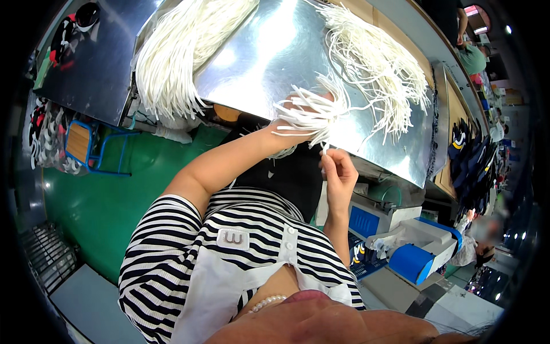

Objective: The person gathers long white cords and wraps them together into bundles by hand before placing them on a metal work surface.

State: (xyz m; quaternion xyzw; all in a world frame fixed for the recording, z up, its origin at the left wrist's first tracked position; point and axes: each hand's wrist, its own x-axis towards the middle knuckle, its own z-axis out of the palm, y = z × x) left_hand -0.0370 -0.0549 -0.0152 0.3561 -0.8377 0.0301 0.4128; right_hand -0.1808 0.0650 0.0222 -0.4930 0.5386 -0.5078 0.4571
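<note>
My left hand (298,117) grips a small bundle of white cords (312,112) at the front edge of a shiny metal table (275,51), the cord ends fanning out past my fingers. Just below it, my right hand (338,169) pinches the end of a single white cord (324,148) hanging from that bundle. A loose heap of the same white cords (378,63) lies on the table to the right, trailing toward the bundle. A thick bunch of white cords (177,51) drapes over the table's left edge.
A blue and white machine (412,241) stands at my lower right. A blue-framed stool (86,143) sits on the green floor at left. Dark caps (470,160) hang at the right, and other people are at the far right.
</note>
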